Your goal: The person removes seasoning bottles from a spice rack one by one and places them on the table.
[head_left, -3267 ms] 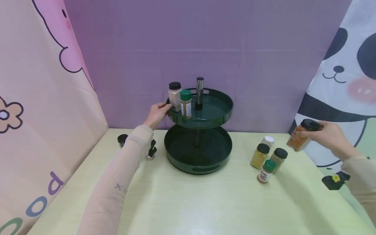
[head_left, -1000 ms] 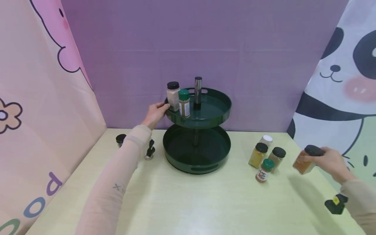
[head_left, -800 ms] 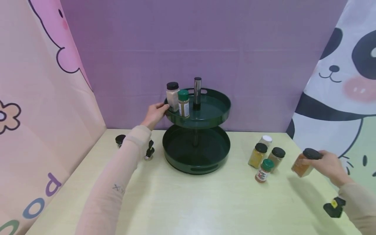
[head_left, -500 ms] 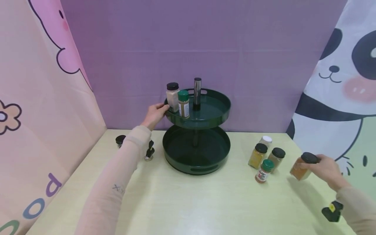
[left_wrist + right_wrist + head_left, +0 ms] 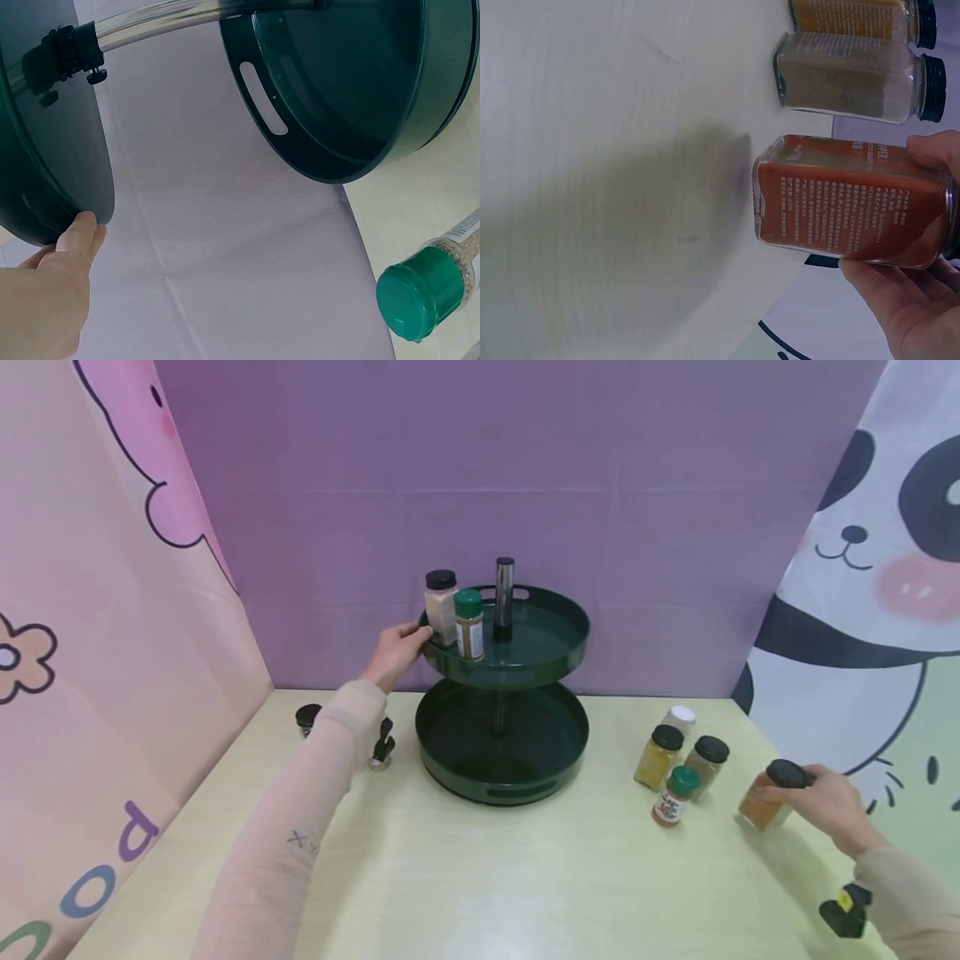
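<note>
My left hand (image 5: 395, 653) pinches the left rim of the upper tray of a dark green two-tier turntable (image 5: 532, 672). Inside that tray, close to my fingers, stand a black-lidded jar of pale powder (image 5: 441, 610) and a green-capped spice jar (image 5: 469, 631). At the right, my right hand (image 5: 832, 806) grips a square glass spice jar (image 5: 763, 802) of orange-red powder near its black lid. Its base (image 5: 757, 195) is close to the tabletop; I cannot tell whether it touches. The lower tray (image 5: 502, 789) holds nothing visible.
Left of the right hand stand a yellow spice jar (image 5: 657, 760), a brownish one (image 5: 708, 760), a white-capped one (image 5: 681, 717) and a small green-capped one (image 5: 675, 802). A black-lidded jar (image 5: 307, 717) is partly hidden behind my left sleeve. A purple backdrop (image 5: 360, 527) rises behind the table.
My right hand has lowered the orange-red spice jar toward the tabletop and drifted slightly left. My left hand has kept its place on the upper tray's rim.
</note>
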Demonstrator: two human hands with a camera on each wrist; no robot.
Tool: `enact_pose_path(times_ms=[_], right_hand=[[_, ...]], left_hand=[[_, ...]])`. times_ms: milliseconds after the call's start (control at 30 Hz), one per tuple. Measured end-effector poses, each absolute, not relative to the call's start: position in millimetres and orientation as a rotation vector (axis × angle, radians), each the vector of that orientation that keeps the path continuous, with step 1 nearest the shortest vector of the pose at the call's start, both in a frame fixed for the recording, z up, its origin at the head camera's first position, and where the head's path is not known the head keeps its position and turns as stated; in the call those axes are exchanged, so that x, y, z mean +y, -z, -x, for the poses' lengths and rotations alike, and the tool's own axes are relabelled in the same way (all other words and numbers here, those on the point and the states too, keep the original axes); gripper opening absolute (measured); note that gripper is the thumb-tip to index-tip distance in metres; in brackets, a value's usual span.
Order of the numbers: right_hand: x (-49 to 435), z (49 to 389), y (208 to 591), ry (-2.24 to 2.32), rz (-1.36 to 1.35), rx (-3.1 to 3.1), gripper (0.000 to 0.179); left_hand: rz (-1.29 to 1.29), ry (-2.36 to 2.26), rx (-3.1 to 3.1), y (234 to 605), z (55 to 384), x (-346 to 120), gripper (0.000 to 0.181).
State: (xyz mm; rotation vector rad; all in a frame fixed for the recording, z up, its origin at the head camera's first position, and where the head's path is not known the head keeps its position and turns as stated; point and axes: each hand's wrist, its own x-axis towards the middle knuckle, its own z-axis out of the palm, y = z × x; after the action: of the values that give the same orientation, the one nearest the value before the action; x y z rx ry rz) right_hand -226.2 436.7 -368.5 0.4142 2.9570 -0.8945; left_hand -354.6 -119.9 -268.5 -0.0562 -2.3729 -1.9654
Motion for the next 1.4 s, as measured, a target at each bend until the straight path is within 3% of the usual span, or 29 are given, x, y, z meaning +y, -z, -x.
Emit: enact_pose_path(times_ms=[367,833,1400], right_hand=[[439,226,376,0.909,-0.383,2.973,0.095],[437,230,385,0.925,-0.484,2.919,0.109],[436,226,387,0.915,-0.445,2.967,0.097]], left_hand=[[0.056,1.968,-2.373,269,357,-120,0.044],[0.062,1.964,-2.378,268,357,-119,0.044],[0.052,1.967,-2.376,268,355,-119,0.044]])
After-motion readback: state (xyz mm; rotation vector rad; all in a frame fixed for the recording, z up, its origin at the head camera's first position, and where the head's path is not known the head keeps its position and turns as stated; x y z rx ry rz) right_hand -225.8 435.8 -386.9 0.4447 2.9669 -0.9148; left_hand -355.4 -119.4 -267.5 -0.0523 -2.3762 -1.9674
